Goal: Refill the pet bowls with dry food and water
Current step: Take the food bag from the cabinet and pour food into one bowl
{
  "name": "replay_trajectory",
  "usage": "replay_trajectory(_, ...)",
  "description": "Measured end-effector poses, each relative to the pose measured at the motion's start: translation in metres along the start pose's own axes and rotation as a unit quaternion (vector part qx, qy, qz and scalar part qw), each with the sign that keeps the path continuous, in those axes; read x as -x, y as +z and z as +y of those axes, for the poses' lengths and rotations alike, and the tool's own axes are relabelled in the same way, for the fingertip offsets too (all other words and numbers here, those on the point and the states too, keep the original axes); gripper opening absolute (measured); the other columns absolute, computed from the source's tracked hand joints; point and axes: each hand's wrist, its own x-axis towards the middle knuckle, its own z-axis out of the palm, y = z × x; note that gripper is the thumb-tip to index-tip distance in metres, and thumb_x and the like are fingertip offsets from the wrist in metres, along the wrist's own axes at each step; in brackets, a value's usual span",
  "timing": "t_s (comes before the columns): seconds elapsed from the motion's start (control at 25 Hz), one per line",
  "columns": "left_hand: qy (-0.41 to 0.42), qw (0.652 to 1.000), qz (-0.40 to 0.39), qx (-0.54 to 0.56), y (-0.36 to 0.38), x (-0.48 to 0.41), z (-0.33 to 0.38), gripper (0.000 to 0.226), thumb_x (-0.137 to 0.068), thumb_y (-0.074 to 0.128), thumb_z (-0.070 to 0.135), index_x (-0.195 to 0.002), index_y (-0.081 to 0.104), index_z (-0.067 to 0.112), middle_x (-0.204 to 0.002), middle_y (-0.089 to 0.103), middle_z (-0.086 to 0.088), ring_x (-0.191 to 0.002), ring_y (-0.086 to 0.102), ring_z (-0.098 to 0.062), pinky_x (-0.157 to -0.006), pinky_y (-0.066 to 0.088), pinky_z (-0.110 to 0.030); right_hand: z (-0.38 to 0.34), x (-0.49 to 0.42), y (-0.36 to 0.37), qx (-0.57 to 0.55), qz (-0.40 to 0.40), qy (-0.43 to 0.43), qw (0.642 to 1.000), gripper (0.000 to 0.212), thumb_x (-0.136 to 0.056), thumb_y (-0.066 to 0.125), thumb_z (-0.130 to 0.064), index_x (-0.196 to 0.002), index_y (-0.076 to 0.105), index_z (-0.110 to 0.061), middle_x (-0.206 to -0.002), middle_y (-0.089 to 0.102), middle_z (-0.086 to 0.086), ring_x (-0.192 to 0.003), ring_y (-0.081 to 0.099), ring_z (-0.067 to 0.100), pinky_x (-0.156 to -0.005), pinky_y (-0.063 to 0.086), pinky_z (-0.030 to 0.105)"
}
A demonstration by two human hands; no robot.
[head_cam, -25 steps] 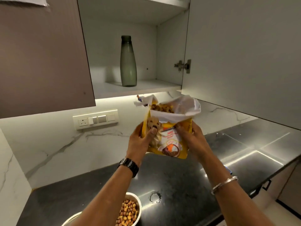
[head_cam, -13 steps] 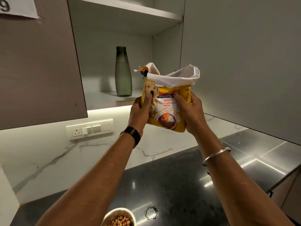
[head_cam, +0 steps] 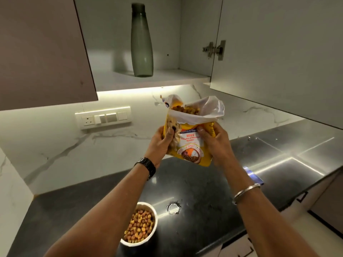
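Observation:
A yellow bag of dry pet food (head_cam: 190, 140) is held upright in the air above the dark counter (head_cam: 194, 184), its top open with kibble showing inside. My left hand (head_cam: 160, 143) grips its left side and my right hand (head_cam: 215, 143) grips its right side. A white bowl (head_cam: 141, 224) filled with kibble stands on the counter near the front, partly behind my left forearm. A tall grey-green bottle (head_cam: 142, 41) stands on the shelf of the open wall cupboard.
The open cupboard door (head_cam: 278, 52) hangs at the right, above the counter. A closed cupboard door (head_cam: 40, 49) is on the left. A switch panel (head_cam: 104, 117) sits on the marble wall. A small ring-shaped mark (head_cam: 173, 208) lies on the counter beside the bowl.
Both hands have lowered the bag from shelf height, in front of the cupboard, to below the shelf. The view has tilted down, showing more of the bowl.

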Motion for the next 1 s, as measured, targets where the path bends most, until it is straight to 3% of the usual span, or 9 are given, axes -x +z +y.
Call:
replay_trajectory(0.2, -0.078, 0.993, -0.086, 0.017, -0.021, 0.017, -0.077, 0.086, -0.076, 0.078, 0.071, -0.139, 0.058, 0.016, -0.131, 0.076, -0.007, -0.118, 0.073, -0.027, -0.094, 0.062, -0.039, 0.09, 0.021, -0.006, -0.021, -0.015, 0.076, 0.997, 0.04, -0.093, 0.081, -0.016, -0.131, 0.07, -0.019, -0.12, 0.081, 0.009, -0.11, 0.08, 0.032, -0.093, 0.066, 0.052)
replay_trajectory(0.36, -0.152, 0.985, -0.078, 0.016, -0.038, 0.029, -0.138, 0.05, -0.099, 0.069, 0.034, -0.141, 0.057, 0.011, -0.138, 0.07, -0.018, -0.13, 0.065, -0.039, -0.106, 0.058, -0.047, 0.157, 0.043, -0.013, -0.037, -0.036, 0.153, 0.987, 0.057, -0.087, 0.084, -0.023, -0.14, 0.066, -0.016, -0.13, 0.077, 0.014, -0.118, 0.077, 0.035, -0.1, 0.061, 0.061)
replay_trajectory(0.44, -0.184, 0.979, -0.08, 0.019, -0.043, 0.036, -0.165, 0.045, -0.095, 0.069, 0.027, -0.137, 0.062, 0.015, -0.133, 0.073, -0.013, -0.127, 0.067, -0.035, -0.108, 0.056, -0.05, 0.185, 0.056, -0.014, -0.055, -0.045, 0.187, 0.98, 0.063, -0.084, 0.088, -0.025, -0.141, 0.066, -0.013, -0.132, 0.076, 0.017, -0.121, 0.075, 0.038, -0.102, 0.059, 0.063)
replay_trajectory(0.56, -0.218, 0.973, -0.077, -0.01, -0.046, 0.046, -0.194, 0.034, -0.1, 0.067, 0.014, -0.134, 0.064, 0.013, -0.124, 0.075, -0.007, -0.12, 0.07, -0.029, -0.094, 0.062, -0.032, 0.215, 0.071, -0.01, -0.067, -0.029, 0.238, 0.969, 0.092, -0.058, 0.104, -0.045, -0.137, 0.07, -0.014, -0.129, 0.078, 0.018, -0.121, 0.074, 0.039, -0.103, 0.057, 0.066)
replay_trajectory(0.64, -0.238, 0.968, -0.07, -0.033, -0.047, 0.049, -0.209, 0.035, -0.103, 0.061, 0.002, -0.138, 0.059, 0.002, -0.123, 0.072, -0.01, -0.111, 0.07, -0.023, -0.082, 0.062, -0.023, 0.234, 0.079, -0.008, -0.082, -0.007, 0.263, 0.961, 0.102, -0.045, 0.109, -0.046, -0.134, 0.072, -0.013, -0.127, 0.078, 0.019, -0.12, 0.075, 0.039, -0.104, 0.057, 0.067)
replay_trajectory(0.72, -0.261, 0.962, -0.062, -0.055, -0.049, 0.05, -0.222, 0.035, -0.104, 0.059, -0.002, -0.138, 0.057, -0.001, -0.126, 0.07, -0.014, -0.108, 0.069, -0.018, -0.08, 0.061, -0.022, 0.251, 0.085, -0.008, -0.095, 0.0, 0.28, 0.955, 0.103, -0.041, 0.11, -0.042, -0.133, 0.073, -0.014, -0.127, 0.078, 0.019, -0.121, 0.074, 0.04, -0.105, 0.055, 0.07)
replay_trajectory(0.8, -0.282, 0.956, -0.048, -0.073, -0.052, 0.054, -0.235, 0.034, -0.102, 0.061, -0.003, -0.136, 0.059, 0.001, -0.13, 0.069, -0.017, -0.112, 0.068, -0.022, -0.085, 0.058, -0.025, 0.26, 0.091, -0.008, -0.095, -0.001, 0.289, 0.953, 0.099, -0.041, 0.11, -0.042, -0.131, 0.075, -0.018, -0.128, 0.078, 0.017, -0.123, 0.073, 0.039, -0.105, 0.055, 0.069)
replay_trajectory(0.92, -0.309, 0.944, -0.031, -0.11, -0.056, 0.059, -0.255, 0.035, -0.098, 0.063, -0.01, -0.132, 0.063, 0.0, -0.132, 0.07, -0.02, -0.127, 0.065, -0.035, -0.103, 0.056, -0.042, 0.265, 0.099, -0.008, -0.081, -0.01, 0.297, 0.951, 0.1, -0.042, 0.109, -0.048, -0.132, 0.074, -0.021, -0.127, 0.079, 0.012, -0.123, 0.074, 0.033, -0.105, 0.057, 0.063)
replay_trajectory(1.0, -0.315, 0.939, -0.043, -0.133, -0.056, 0.06, -0.259, 0.039, -0.095, 0.066, -0.011, -0.133, 0.062, 0.0, -0.132, 0.071, -0.017, -0.128, 0.065, -0.034, -0.113, 0.051, -0.05, 0.267, 0.103, -0.01, -0.076, -0.011, 0.307, 0.949, 0.1, -0.044, 0.107, -0.051, -0.134, 0.074, -0.023, -0.127, 0.08, 0.009, -0.123, 0.074, 0.032, -0.105, 0.058, 0.061)
